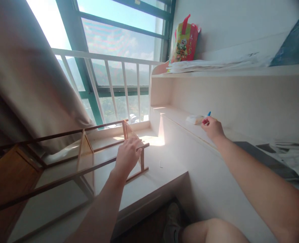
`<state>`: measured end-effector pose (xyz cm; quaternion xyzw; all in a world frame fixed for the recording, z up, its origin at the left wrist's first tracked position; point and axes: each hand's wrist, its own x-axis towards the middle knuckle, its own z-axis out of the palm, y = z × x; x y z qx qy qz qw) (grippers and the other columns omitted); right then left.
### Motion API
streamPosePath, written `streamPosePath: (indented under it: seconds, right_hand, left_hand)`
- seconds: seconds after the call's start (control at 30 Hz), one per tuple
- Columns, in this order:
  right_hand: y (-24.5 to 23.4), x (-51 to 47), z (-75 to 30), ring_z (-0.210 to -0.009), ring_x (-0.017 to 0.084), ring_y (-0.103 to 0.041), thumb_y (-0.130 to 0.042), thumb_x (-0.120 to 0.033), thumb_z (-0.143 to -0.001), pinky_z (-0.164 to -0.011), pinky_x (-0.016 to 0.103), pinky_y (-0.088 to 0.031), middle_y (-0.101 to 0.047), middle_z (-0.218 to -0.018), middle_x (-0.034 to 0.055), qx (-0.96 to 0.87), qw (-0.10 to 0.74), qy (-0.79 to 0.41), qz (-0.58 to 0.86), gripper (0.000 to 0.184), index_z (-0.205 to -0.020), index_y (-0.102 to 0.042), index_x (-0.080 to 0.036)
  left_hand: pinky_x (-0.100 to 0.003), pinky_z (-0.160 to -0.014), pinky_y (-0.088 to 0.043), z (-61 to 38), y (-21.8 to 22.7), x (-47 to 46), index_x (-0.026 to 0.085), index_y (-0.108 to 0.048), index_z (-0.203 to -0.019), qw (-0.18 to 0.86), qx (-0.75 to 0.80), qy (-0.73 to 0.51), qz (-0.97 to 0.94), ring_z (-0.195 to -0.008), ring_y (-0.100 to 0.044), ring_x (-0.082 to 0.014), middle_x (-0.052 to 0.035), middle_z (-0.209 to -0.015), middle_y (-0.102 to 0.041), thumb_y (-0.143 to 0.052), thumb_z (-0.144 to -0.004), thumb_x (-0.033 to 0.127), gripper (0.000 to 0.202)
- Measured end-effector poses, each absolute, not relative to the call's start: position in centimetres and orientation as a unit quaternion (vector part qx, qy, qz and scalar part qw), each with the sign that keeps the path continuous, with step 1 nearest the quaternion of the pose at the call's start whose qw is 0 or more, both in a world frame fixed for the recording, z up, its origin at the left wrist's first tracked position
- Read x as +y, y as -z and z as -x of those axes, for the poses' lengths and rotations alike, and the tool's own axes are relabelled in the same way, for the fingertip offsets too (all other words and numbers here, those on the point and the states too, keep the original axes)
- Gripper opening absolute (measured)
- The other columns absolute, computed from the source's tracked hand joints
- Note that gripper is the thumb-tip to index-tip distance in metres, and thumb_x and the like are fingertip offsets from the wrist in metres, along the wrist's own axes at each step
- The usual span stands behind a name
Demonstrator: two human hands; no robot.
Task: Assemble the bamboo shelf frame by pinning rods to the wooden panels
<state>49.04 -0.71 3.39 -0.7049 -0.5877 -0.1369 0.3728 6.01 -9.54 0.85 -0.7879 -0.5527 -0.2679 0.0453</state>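
Note:
A wooden shelf rack [88,152] with dark brown rails and several lighter panels lies on its side on the white ledge. My left hand [129,153] is closed over the end of its near upper rail. Over on the white desk surface, my right hand [213,128] has its fingers pinched together beside a clear plastic bag [194,119] with pale contents. A small blue-tipped object [209,113] sticks up just behind those fingers; whether they grip it or the bag's edge I cannot make out. A small L-shaped hex key [160,164] lies on the ledge to the right of the rack.
A barred window [121,64] and a thick curtain [35,77] border the ledge. A red and green bag [186,40] stands on the upper shelf [227,71] with papers beside it. A dark flat object [265,158] and more papers [296,153] lie at right. My shoe [173,219] is below.

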Motion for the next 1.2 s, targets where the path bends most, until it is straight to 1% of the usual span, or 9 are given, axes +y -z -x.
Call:
streamPosePath:
  seconds: [0.07,0.13,0.23,0.3,0.4,0.47,0.6,0.9,1.2]
  right_hand:
    - [-4.1,-1.7,-47.0,-0.075,0.019,-0.060,-0.058,-0.014,-0.081,-0.079,0.032,-0.049,-0.069,-0.089,0.0087,-0.611,0.396,0.162,0.666,0.006,-0.082,-0.060,-0.020]
    - [-4.2,-3.2,-43.6,-0.076,0.020,-0.061,-0.059,-0.016,-0.082,-0.079,0.033,-0.050,-0.067,-0.086,0.0079,-0.653,0.424,0.151,0.610,0.004,-0.081,-0.059,-0.020]
    - [-2.9,-6.0,-36.7,-0.071,0.018,-0.061,-0.062,-0.023,-0.084,-0.073,0.031,-0.051,-0.065,-0.081,0.0034,-0.716,0.474,0.032,0.512,0.004,-0.086,-0.060,-0.021]
    - [-1.2,-7.4,-32.0,-0.074,0.018,-0.063,-0.063,-0.026,-0.085,-0.072,0.031,-0.052,-0.067,-0.084,0.0024,-0.748,0.474,-0.071,0.459,0.006,-0.089,-0.060,-0.021]
    - [1.5,-8.1,-26.6,-0.075,0.018,-0.064,-0.062,-0.025,-0.086,-0.074,0.033,-0.053,-0.067,-0.083,0.0013,-0.757,0.466,-0.171,0.425,0.003,-0.087,-0.061,-0.023]
    - [2.8,-7.7,-24.6,-0.074,0.017,-0.064,-0.062,-0.025,-0.086,-0.074,0.034,-0.054,-0.067,-0.081,0.0006,-0.747,0.470,-0.197,0.426,0.003,-0.086,-0.061,-0.023]
    - [4.0,-6.6,-23.8,-0.072,0.018,-0.063,-0.063,-0.025,-0.085,-0.073,0.035,-0.054,-0.066,-0.079,0.0003,-0.725,0.486,-0.199,0.447,0.003,-0.083,-0.060,-0.023]
    - [4.3,-7.0,-23.1,-0.073,0.018,-0.064,-0.063,-0.023,-0.084,-0.074,0.035,-0.054,-0.067,-0.078,0.0004,-0.722,0.491,-0.203,0.444,0.004,-0.081,-0.060,-0.024]
    - [5.2,-6.8,-21.6,-0.074,0.018,-0.063,-0.060,-0.016,-0.085,-0.075,0.032,-0.053,-0.068,-0.080,0.0021,-0.690,0.540,-0.144,0.460,0.005,-0.082,-0.062,-0.020]
  left_hand:
    - [-0.034,-0.102,-0.045,-6.2,-0.3,-8.6,0.026,-0.061,-0.129,0.030,-0.539,0.254,0.802,-0.127,-0.053,-0.0226,-0.0028,-0.139,-0.060,-0.053,-0.092,0.025,0.037]
    - [-0.033,-0.095,-0.049,-6.3,0.4,-8.0,0.027,-0.060,-0.130,0.015,-0.541,0.242,0.806,-0.123,-0.058,-0.0220,-0.0021,-0.138,-0.062,-0.050,-0.094,0.024,0.038]
    - [-0.033,-0.079,-0.053,-6.2,1.4,-7.6,0.031,-0.058,-0.133,0.001,-0.562,0.227,0.795,-0.107,-0.067,-0.0236,-0.0022,-0.137,-0.063,-0.042,-0.098,0.025,0.040]
    - [-0.033,-0.072,-0.052,-6.2,1.8,-7.6,0.035,-0.056,-0.136,-0.003,-0.573,0.218,0.790,-0.101,-0.070,-0.0246,-0.0015,-0.138,-0.062,-0.038,-0.099,0.028,0.041]
    - [-0.033,-0.067,-0.051,-6.1,1.8,-7.7,0.037,-0.054,-0.136,-0.002,-0.578,0.202,0.791,-0.095,-0.071,-0.0254,0.0005,-0.140,-0.061,-0.037,-0.100,0.029,0.041]
    - [-0.032,-0.066,-0.050,-6.1,1.6,-7.8,0.038,-0.054,-0.136,0.002,-0.578,0.194,0.793,-0.095,-0.071,-0.0251,0.0009,-0.141,-0.060,-0.038,-0.099,0.027,0.042]
    - [-0.031,-0.066,-0.049,-6.2,1.4,-7.9,0.037,-0.054,-0.136,0.009,-0.579,0.185,0.794,-0.093,-0.071,-0.0240,0.0000,-0.142,-0.060,-0.038,-0.098,0.025,0.043]
    - [-0.033,-0.067,-0.050,-6.3,1.4,-8.0,0.036,-0.054,-0.137,0.009,-0.582,0.183,0.792,-0.094,-0.071,-0.0243,0.0009,-0.146,-0.055,-0.037,-0.098,0.023,0.044]
    - [-0.034,-0.068,-0.052,-6.2,1.6,-7.9,0.038,-0.052,-0.138,0.013,-0.583,0.184,0.791,-0.094,-0.071,-0.0235,0.0011,-0.146,-0.056,-0.037,-0.098,0.023,0.045]
